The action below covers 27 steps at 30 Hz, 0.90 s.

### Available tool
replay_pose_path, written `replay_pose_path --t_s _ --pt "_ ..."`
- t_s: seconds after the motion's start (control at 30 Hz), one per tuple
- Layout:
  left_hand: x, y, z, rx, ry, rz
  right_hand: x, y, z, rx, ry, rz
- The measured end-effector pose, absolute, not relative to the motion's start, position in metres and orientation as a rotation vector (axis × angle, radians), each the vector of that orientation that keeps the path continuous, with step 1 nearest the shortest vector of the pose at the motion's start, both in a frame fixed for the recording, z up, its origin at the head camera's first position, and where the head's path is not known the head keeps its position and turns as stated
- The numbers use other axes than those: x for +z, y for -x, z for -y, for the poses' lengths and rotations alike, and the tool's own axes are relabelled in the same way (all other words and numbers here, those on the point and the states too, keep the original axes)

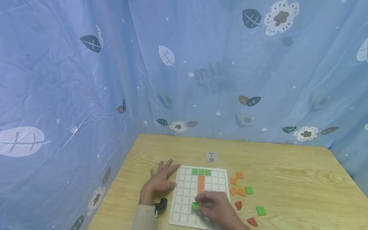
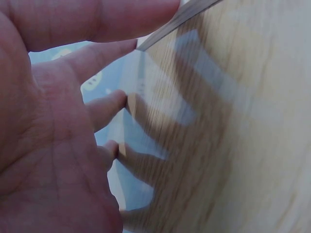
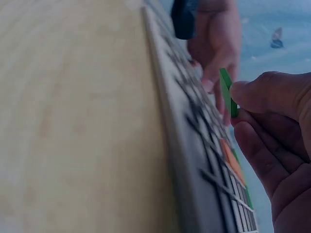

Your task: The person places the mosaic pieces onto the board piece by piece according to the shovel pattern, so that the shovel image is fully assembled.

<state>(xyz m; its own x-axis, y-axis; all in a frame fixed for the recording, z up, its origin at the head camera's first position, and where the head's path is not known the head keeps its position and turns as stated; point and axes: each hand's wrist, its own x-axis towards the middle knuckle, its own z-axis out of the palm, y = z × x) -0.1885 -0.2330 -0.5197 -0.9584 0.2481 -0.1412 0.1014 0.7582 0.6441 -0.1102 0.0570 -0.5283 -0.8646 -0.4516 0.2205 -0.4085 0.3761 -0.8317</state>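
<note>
My right hand [image 1: 217,206] pinches a green square tile [image 1: 195,205] between thumb and fingers, over the lower middle of a white grid board [image 1: 184,191]. In the right wrist view the green tile [image 3: 227,92] is held on edge, above the grid. Three green tiles [image 1: 201,172] lie in a row near the board's far edge, with a column of orange tiles [image 1: 201,185] running down from the middle one. My left hand [image 1: 159,182] lies at the board's left edge with fingers spread, thumb and index finger touching the edge. Its palm [image 2: 53,145] shows in the left wrist view.
Right of the board lie several loose orange tiles [image 1: 239,175], green tiles [image 1: 261,210] and red quarter-round pieces [image 1: 252,221]. A small patterned card [image 1: 211,157] lies beyond the board. The wooden table [image 1: 293,179] meets a blue patterned curtain [image 1: 212,95] at the back and left.
</note>
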Motion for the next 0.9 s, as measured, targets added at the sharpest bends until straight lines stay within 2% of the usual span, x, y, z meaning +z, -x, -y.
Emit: replay_pose_path --t_s 0.3,0.57,0.9 --pt "-0.52 0.191 0.234 0.987 -0.289 -2.75 -0.542 0.106 -0.045 -1.52 1.133 -2.693" --pt "-0.518 0.191 0.233 0.994 -0.278 -2.746 -0.54 0.106 -0.04 -1.368 1.146 -2.798" --pt "-0.519 0.19 0.233 0.996 -0.28 -2.746 -0.538 0.106 -0.039 -1.277 1.035 -2.792"
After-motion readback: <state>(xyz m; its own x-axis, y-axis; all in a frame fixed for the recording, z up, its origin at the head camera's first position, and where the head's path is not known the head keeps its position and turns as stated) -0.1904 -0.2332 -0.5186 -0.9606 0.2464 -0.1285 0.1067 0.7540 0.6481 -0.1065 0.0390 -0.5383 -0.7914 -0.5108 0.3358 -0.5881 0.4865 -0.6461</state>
